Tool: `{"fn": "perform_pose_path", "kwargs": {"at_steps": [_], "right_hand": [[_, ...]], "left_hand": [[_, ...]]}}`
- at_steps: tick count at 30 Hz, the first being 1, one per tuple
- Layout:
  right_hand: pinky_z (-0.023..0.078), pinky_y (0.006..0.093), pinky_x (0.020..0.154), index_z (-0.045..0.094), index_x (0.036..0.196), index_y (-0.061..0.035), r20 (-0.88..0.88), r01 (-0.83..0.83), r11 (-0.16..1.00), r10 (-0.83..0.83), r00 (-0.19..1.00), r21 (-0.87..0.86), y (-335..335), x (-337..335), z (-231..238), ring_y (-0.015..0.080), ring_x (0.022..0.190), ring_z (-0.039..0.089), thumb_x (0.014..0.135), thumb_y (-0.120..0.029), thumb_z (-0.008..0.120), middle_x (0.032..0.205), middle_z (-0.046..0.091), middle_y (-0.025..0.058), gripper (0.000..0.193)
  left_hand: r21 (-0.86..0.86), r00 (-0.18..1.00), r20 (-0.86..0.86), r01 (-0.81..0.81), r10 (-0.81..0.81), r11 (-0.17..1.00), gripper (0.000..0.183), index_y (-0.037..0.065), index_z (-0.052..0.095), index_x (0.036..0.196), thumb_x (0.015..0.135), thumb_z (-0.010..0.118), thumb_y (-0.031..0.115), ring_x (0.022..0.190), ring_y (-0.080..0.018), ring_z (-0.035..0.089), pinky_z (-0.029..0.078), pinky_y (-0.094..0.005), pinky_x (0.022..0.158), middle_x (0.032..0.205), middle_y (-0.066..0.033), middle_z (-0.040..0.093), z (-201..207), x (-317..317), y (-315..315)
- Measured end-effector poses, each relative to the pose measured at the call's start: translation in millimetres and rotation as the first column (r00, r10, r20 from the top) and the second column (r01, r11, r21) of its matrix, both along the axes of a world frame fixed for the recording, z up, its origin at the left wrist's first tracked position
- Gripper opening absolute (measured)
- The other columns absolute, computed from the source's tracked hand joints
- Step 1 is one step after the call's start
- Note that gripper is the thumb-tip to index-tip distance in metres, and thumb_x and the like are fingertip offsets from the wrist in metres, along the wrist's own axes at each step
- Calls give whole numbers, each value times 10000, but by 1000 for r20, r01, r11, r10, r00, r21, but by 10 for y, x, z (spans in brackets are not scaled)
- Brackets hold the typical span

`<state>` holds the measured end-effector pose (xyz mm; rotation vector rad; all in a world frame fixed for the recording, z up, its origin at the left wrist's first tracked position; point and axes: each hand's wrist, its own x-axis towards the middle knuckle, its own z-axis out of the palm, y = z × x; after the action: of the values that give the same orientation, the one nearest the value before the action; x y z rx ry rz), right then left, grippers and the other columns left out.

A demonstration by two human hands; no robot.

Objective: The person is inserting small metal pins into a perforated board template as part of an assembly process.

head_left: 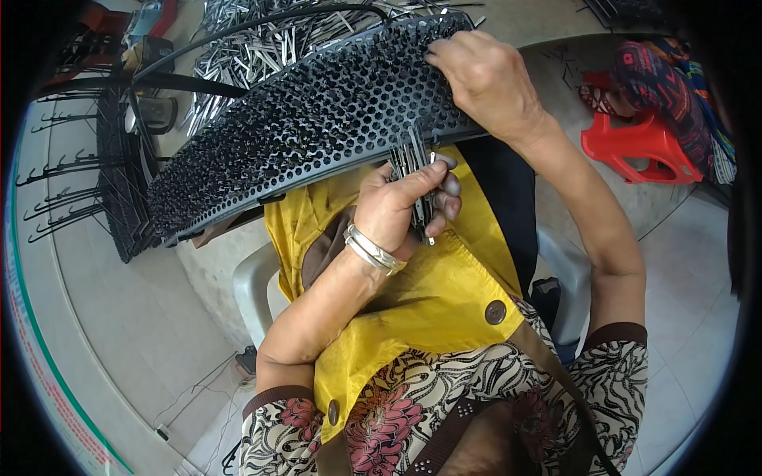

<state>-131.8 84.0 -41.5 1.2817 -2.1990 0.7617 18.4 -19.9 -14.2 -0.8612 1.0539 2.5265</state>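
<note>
A long black panel (381, 119) full of round holes lies tilted across my lap. Many of its holes on the left and along the far side hold small dark upright pieces, while rows near the right and front edge show bare holes. My left hand (389, 198) is closed around a bundle of thin metal strips (406, 155), just in front of the panel's near edge. At the panel's far right end, my right hand (492, 83) has its fingers curled together over the surface. Whatever is between those fingertips is hidden.
Beyond the panel is a large heap of loose metal strips (254, 47). Racks with black hooks (71, 194) stand at the left. A red plastic stool (643, 147) is at the right, beside patterned cloth (659, 83). A yellow apron (405, 301) covers my lap.
</note>
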Motion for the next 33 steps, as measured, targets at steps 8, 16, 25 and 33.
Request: {"fn": "perform_pose_path", "kwargs": {"at_steps": [8,16,25,33], "right_hand": [[433,251,514,594,854,28,560,-70,976,175,810,-205,98,408,220,141,553,546,745,-55,623,659,580,86,140],[381,163,450,601,815,19,923,84,921,372,96,-380,238,480,265,39,503,490,758,-26,623,632,566,15,76],[401,162,495,598,865,32,874,422,819,183,449,-388,321,239,176,52,549,509,778,-35,612,659,573,21,110],[408,158,538,612,894,9,615,309,769,135,777,-559,169,68,4,33,598,518,781,-39,619,706,590,4,123]], "left_hand": [[-14,998,-49,45,-45,999,131,-34,541,884,820,545,80,516,-162,547,350,-208,359,692,-105,570,19,-2,-35],[-15,975,-147,165,-166,986,140,-23,547,887,831,543,105,498,-152,539,327,-197,344,681,-96,564,65,-43,-33],[55,998,-18,66,-65,996,199,-45,543,896,841,541,146,484,-159,498,311,-206,344,667,-101,549,-35,-32,-59],[56,999,-8,47,-47,997,172,-44,539,875,825,560,120,476,-162,499,316,-216,338,666,-105,549,-45,-60,-50]]}}
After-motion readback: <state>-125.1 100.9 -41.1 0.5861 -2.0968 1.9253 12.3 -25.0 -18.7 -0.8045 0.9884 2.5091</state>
